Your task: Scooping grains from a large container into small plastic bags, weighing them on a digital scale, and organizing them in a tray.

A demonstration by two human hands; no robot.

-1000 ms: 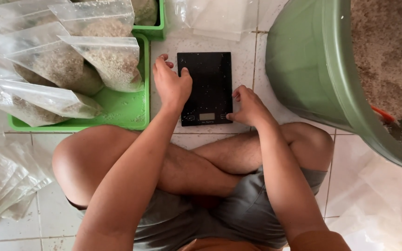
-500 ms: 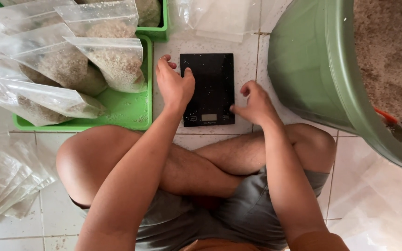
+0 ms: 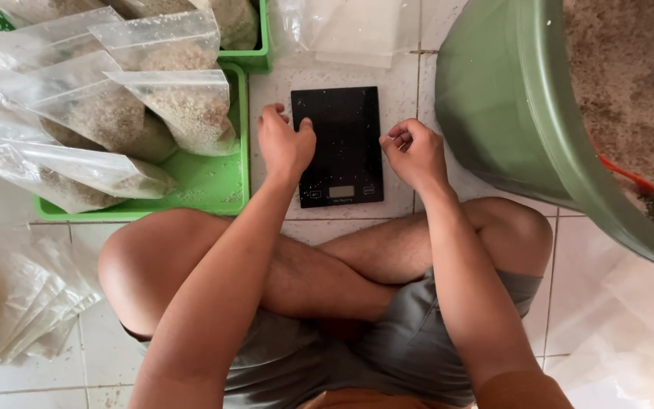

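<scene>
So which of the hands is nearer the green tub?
Right. The right hand lies between the black scale and the green tub; the left hand rests on the scale's far edge.

R hand (image 3: 415, 154) shifted off scale (image 3: 338, 144) edge, fingers curled.
</scene>
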